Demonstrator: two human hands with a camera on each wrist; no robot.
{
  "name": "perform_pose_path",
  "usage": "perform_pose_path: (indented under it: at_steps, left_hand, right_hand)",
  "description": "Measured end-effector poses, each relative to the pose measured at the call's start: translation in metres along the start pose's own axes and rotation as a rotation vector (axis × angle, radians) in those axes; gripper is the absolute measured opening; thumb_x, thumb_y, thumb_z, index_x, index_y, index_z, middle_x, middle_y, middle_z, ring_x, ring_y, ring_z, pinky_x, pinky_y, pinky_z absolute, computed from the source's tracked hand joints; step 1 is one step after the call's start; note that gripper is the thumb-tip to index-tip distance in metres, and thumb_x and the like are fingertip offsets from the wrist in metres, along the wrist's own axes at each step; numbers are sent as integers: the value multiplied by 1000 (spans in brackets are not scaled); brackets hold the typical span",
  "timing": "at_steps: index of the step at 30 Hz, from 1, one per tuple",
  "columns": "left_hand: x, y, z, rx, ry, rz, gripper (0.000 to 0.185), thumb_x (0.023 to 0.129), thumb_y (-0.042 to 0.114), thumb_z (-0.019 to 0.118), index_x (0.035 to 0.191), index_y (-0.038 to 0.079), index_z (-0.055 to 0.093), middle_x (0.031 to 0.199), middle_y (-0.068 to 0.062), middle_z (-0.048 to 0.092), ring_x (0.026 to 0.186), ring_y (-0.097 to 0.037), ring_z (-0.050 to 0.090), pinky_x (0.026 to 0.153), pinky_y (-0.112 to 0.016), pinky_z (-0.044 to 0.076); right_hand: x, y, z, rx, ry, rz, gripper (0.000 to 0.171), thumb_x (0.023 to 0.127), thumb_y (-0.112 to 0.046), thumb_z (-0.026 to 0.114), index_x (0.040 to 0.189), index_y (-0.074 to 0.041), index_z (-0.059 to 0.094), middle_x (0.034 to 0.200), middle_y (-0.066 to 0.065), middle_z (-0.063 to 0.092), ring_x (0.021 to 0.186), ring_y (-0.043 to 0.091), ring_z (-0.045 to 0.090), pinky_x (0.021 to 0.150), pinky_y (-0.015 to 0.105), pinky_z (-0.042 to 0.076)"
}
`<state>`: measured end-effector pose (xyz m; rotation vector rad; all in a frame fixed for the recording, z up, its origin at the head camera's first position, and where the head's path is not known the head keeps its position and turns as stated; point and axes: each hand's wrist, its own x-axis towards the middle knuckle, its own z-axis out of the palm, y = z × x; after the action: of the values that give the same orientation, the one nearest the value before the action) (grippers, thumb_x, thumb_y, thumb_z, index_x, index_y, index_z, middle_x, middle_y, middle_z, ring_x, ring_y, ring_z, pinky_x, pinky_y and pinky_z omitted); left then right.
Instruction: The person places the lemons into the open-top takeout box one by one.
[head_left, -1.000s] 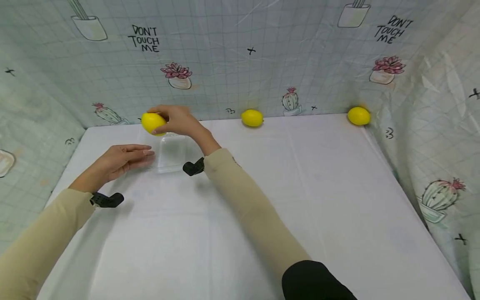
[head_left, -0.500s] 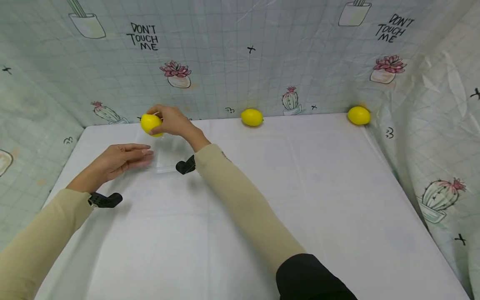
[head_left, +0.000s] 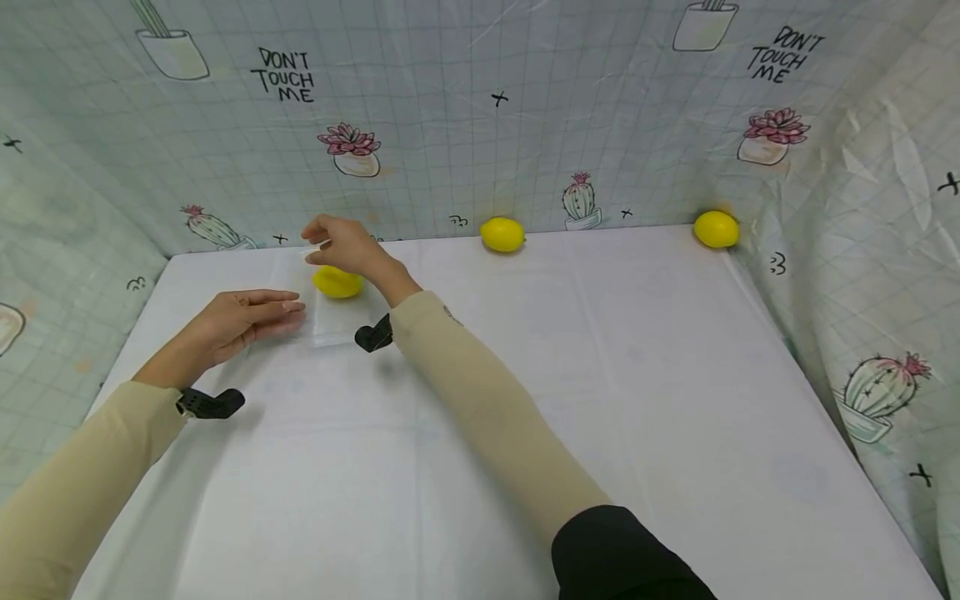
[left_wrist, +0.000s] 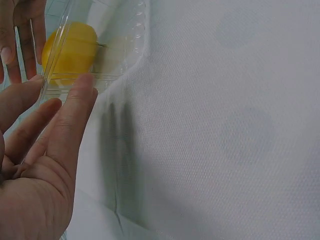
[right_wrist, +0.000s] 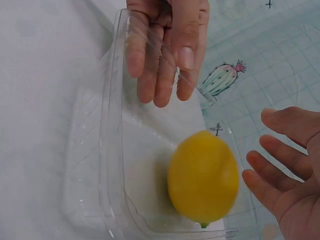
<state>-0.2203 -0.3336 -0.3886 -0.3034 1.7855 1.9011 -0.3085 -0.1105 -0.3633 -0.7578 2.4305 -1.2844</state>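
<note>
Grid-patterned sheeting printed with cacti and "DON'T TOUCH ME" lettering (head_left: pixel 442 75) closes off the 12 o'clock edge of the white-clothed table (head_left: pixel 675 375) and hangs along its 9 and 3 o'clock sides as well. From the clear plastic container (right_wrist: pixel 111 125), which sits near the far edge at about 10 o'clock, a broad stretch of cloth runs toward 4 and 6 o'clock. Inside the container lies the yellow lemon (head_left: pixel 337 283), its long axis running roughly from 9 to 3 o'clock in the head view; the right-wrist view shows its green stem end pointing to 6 o'clock. Just above the lemon, the right hand (head_left: pixel 347 243) is loosely curved, with its fingers apart from the fruit. On the container's 9 o'clock side, the left hand (head_left: pixel 243 321) has its fingers extended beside the wall; whether they touch it cannot be told. Along the far edge, one spare lemon (head_left: pixel 502 235) rests near 12 o'clock and a corner lemon (head_left: pixel 716 229) near 1 o'clock.
</note>
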Motion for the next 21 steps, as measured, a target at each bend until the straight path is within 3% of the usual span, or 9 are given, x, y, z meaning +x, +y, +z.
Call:
perform_pose_path:
  at_steps: [7,11,16,21]
  left_hand:
    - [1,-1,0,-9,-13,1,24,98,11,69,121,13,74,112,-1,76,107,-16,72,92,-31,60]
    - [0,-1,1,-15,-18,0,24,98,9,68,121,13,74,113,-1,76,107,-16,73,91,-31,60]
    - [1,-1,1,9,-9,-2,23,98,11,69,121,14,73,112,1,76,105,-15,73,91,-30,60]
    - [1,-1,2,56,12,-3,38,97,14,70,135,10,65,112,3,76,106,-13,72,93,-29,59]
  right_hand:
    - [-6,1,-10,-37,-47,-47,40,101,-16,66,139,-10,57,143,2,59,127,11,58,99,7,46]
    - [-11,7,-23,-128,-72,-80,40,103,-19,63,142,-11,55,145,2,58,131,10,55,103,9,44]
    - [-20,22,-44,-232,-60,-97,41,104,-23,62,142,-13,55,145,1,57,134,8,52,107,11,43]
    - [-35,39,-72,-292,-42,-118,39,104,-20,62,141,-10,57,143,4,59,133,13,53,109,16,43]
